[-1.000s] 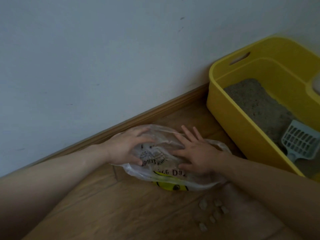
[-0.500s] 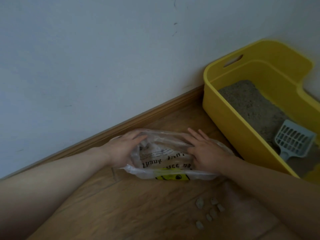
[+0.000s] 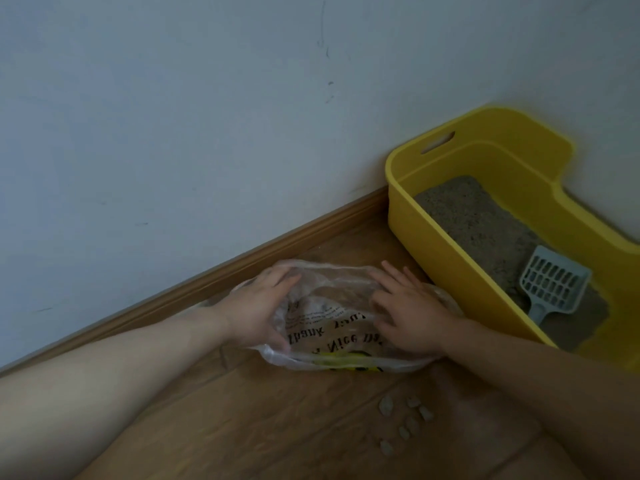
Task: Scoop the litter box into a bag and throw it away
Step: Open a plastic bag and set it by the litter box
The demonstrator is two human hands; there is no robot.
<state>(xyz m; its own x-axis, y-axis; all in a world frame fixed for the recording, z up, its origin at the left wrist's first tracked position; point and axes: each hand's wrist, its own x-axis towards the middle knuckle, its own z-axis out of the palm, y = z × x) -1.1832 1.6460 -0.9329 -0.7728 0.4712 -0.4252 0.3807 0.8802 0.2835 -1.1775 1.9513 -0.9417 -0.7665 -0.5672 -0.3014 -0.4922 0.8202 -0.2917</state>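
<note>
— When starting nearest, at 6 o'clock on the wooden floor [image 3: 277, 427], found what?
— A scatter of pale litter clumps [image 3: 405, 420], lying loose at 5 o'clock of the bag [image 3: 329, 306], near it but not touching.
— Next out?
— Dead centre, that clear plastic bag, printed in black letters with a yellow patch along the near edge, lying on the floor, mouth spread between both hands.
— Held how?
— At its 9 o'clock, left hand [image 3: 258, 310], curled round the rim: fingers over the far side, thumb on the near side, plastic pinched between. At its 3 o'clock, right hand [image 3: 412, 317], laid on the plastic with fingers stretched nearly straight toward 11 o'clock, pressing rather than clutching; thumb blurred by the film, so impossible to say whether hooked inside.
— Farther on?
— Toward 2 o'clock, just beside the bag, a yellow litter box [image 3: 450, 258], standing against the wall [image 3: 207, 116] and holding grey litter [image 3: 478, 220]. Resting on that litter at the box's near end, a pale blue slotted scoop [image 3: 550, 285], handle pointing to 7 o'clock, touched by neither hand.
— And beyond?
— Running from 8 o'clock up to 2 o'clock, a wooden skirting board [image 3: 207, 280]; above it, the pale wall with a few faint scuffs.
</note>
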